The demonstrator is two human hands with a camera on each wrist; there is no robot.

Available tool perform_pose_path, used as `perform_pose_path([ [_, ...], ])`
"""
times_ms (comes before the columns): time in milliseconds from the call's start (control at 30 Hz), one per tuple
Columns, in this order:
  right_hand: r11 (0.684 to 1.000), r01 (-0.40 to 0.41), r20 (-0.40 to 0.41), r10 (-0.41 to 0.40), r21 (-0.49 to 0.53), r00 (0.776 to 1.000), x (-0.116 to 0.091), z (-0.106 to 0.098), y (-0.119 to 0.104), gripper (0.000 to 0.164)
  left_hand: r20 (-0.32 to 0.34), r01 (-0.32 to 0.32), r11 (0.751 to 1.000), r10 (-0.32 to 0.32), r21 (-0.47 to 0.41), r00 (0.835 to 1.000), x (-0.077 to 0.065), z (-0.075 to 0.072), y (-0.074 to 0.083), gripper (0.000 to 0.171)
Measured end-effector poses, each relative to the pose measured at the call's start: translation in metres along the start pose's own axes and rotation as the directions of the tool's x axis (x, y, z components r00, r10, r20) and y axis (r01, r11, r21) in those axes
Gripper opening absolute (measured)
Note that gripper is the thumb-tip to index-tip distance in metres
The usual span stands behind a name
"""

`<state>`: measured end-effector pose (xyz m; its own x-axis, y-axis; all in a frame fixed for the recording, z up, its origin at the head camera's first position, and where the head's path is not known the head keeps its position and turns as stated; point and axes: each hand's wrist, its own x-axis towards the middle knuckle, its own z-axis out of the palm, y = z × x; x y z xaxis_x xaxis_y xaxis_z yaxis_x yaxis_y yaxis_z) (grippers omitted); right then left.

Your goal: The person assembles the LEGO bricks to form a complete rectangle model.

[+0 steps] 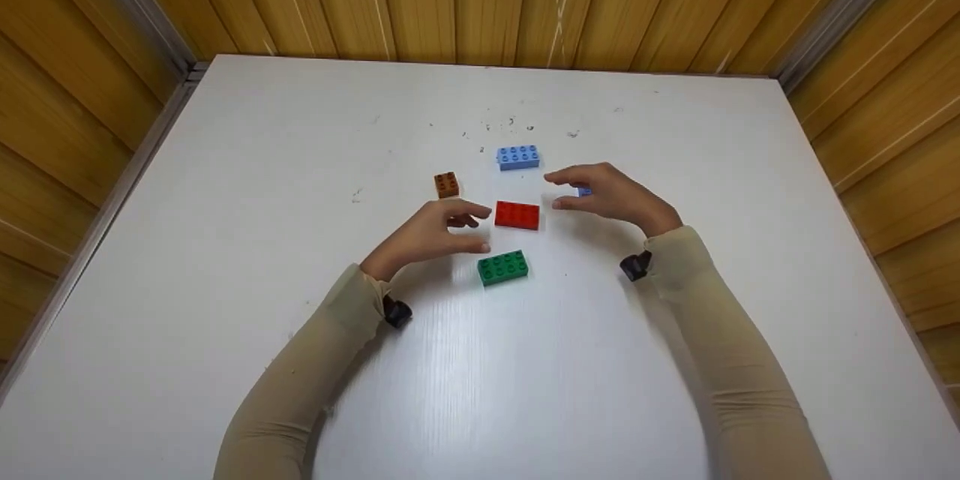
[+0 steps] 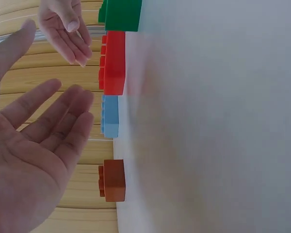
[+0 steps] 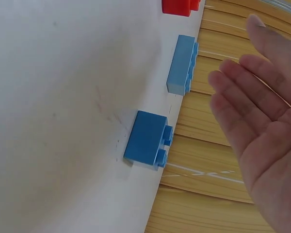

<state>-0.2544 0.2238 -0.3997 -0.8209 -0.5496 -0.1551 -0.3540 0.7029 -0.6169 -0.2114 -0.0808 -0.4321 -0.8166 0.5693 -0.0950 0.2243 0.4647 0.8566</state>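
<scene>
A red brick lies on the white table between the two hands. My left hand hovers just to its left, thumb and fingers spread apart with nothing between them. Nearer me is a green brick, and beyond the left hand sits a smaller brown brick. On the other side my right hand is held over the table, its fingers relaxed and holding nothing. A light blue brick lies behind the red one. Mostly hidden under the right hand in the head view, a darker blue brick shows fully in the right wrist view.
The white table has small dark marks behind the bricks. Wood-patterned panels stand along its back and sides. Each wrist carries a small black camera.
</scene>
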Motion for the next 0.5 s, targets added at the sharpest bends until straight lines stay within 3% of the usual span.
perform_pose_path([
  [200, 1.0, 0.022, 0.047, -0.021, -0.015, 0.999, 0.005, 0.007, -0.004, 0.047, 0.09, -0.008, 1.0, 0.007, 0.014, 0.996, 0.001, 0.009, 0.002, 0.054],
  [500, 0.999, 0.036, 0.111, -0.035, -0.011, 0.993, 0.01, 0.012, -0.007, 0.046, 0.16, -0.005, 0.996, -0.009, 0.088, 0.987, 0.001, 0.017, 0.003, 0.048],
])
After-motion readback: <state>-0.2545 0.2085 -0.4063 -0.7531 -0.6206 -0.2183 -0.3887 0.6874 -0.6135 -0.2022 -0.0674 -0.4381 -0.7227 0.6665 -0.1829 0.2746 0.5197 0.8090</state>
